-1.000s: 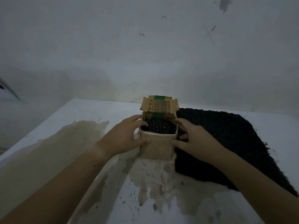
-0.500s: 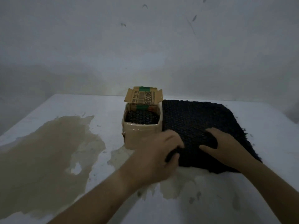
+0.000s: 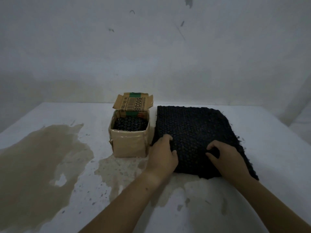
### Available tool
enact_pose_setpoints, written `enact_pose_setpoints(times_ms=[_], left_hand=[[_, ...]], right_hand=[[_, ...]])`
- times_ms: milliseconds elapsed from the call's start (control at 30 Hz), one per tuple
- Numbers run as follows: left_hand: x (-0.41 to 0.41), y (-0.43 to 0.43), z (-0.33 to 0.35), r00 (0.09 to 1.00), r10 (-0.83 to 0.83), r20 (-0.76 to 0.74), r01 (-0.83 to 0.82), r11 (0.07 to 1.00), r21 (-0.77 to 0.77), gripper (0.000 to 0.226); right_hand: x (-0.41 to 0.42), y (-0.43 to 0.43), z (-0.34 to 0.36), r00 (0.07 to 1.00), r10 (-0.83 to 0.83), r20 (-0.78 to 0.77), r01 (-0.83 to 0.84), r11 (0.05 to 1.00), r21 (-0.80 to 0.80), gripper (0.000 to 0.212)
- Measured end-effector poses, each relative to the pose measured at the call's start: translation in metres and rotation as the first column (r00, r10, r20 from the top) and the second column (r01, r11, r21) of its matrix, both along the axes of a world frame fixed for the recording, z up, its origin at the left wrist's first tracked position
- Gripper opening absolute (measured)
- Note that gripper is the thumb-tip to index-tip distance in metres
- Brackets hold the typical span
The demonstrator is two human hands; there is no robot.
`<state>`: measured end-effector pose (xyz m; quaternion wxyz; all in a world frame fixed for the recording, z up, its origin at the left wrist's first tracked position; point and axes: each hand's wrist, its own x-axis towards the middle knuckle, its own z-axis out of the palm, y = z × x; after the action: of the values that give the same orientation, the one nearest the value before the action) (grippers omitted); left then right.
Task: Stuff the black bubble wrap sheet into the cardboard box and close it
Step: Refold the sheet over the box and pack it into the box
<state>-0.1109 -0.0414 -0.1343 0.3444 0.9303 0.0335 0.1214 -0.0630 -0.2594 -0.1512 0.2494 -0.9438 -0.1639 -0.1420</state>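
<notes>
a pale, scuffed wall stands behind a white bench with a wide brown stain across its left part. right of the stain sits the cardboard box, its lid flap raised at the back and dark bubble wrap showing inside. just beside the box, the black bubble wrap sheet lies flat on the bench. the left grip curls round the sheet's near left edge. the right grip has its fingers bent into the sheet near the front edge, pinching it.
</notes>
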Motion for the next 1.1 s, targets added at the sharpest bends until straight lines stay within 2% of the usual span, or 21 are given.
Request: enact_pose_setpoints(times_ms=[67, 233, 300, 333, 367, 400, 467, 500, 533, 567, 667, 767, 867, 1000, 1100], left_hand=[[0.005, -0.001, -0.001, 1.0, -0.003, -0.027, -0.002, 0.988, -0.156, 0.043], [0.014, 0.004, 0.0, 0.996, 0.08, 0.05, -0.063, 0.957, -0.282, 0.05], [0.014, -0.001, 0.007, 0.995, 0.094, 0.022, -0.076, 0.903, -0.423, 0.049], [0.014, -0.003, 0.012, 0.993, 0.116, -0.005, -0.101, 0.841, -0.532, 0.048], [0.016, -0.006, 0.018, 0.989, 0.134, -0.059, -0.139, 0.737, -0.662, 0.049], [0.018, -0.009, 0.027, 0.982, 0.122, -0.146, -0.19, 0.59, -0.785, 0.05], [0.026, -0.01, 0.041, 0.954, -0.015, -0.301, -0.282, 0.304, -0.91, 0.053], [0.028, -0.011, 0.046, 0.938, -0.107, -0.329, -0.296, 0.243, -0.924, 0.053], [0.028, -0.011, 0.05, 0.923, -0.187, -0.337, -0.287, 0.247, -0.925, 0.051], [0.029, -0.012, 0.051, 0.908, -0.24, -0.343, -0.267, 0.298, -0.917, 0.046], [0.031, -0.011, 0.05, 0.923, -0.202, -0.328, -0.184, 0.518, -0.836, 0.026], [0.034, -0.007, 0.049, 0.981, -0.101, -0.167, -0.052, 0.69, -0.722, 0.026], [0.027, -0.001, 0.064, 0.994, -0.091, 0.057, 0.107, 0.846, -0.522, 0.02], [0.004, 0.024, 0.094, 0.929, -0.089, 0.36, 0.219, 0.916, -0.337, 0.021], [-0.021, 0.059, 0.116, 0.866, -0.035, 0.498, 0.207, 0.933, -0.295, 0.033]], right_hand=[[0.001, 0.0, 0.0, 1.0, 0.0, 0.021, 0.0, 1.0, 0.006, 0.021], [0.0, -0.003, 0.007, 0.99, -0.013, 0.141, 0.005, 0.998, 0.059, 0.017], [0.0, -0.007, 0.008, 0.995, -0.011, 0.095, 0.002, 0.996, 0.088, 0.017], [0.0, -0.009, 0.007, 0.999, -0.008, 0.033, 0.005, 0.995, 0.095, 0.018], [0.0, -0.011, 0.006, 0.999, -0.003, -0.045, 0.007, 0.996, 0.089, 0.02], [0.0, -0.013, 0.004, 0.993, -0.001, -0.119, 0.01, 0.997, 0.073, 0.022], [0.0, -0.014, 0.002, 0.983, -0.002, -0.182, 0.012, 0.998, 0.058, 0.025], [0.0, -0.015, 0.001, 0.983, 0.0, -0.183, 0.012, 0.998, 0.064, 0.025], [-0.001, -0.015, 0.002, 0.983, 0.003, -0.181, 0.01, 0.997, 0.073, 0.025], [-0.001, -0.015, 0.002, 0.983, 0.006, -0.185, 0.009, 0.997, 0.082, 0.026], [-0.003, -0.015, 0.004, 0.979, 0.008, -0.203, 0.01, 0.996, 0.087, 0.027], [-0.005, -0.014, 0.005, 0.98, 0.0, -0.2, 0.013, 0.998, 0.066, 0.028], [-0.005, -0.011, 0.011, 0.992, -0.008, -0.129, 0.019, 0.997, 0.081, 0.033], [0.001, 0.005, 0.024, 0.992, -0.032, -0.12, 0.045, 0.993, 0.109, 0.054], [0.004, 0.03, 0.038, 0.99, 0.024, -0.142, 0.003, 0.983, 0.183, 0.063]])
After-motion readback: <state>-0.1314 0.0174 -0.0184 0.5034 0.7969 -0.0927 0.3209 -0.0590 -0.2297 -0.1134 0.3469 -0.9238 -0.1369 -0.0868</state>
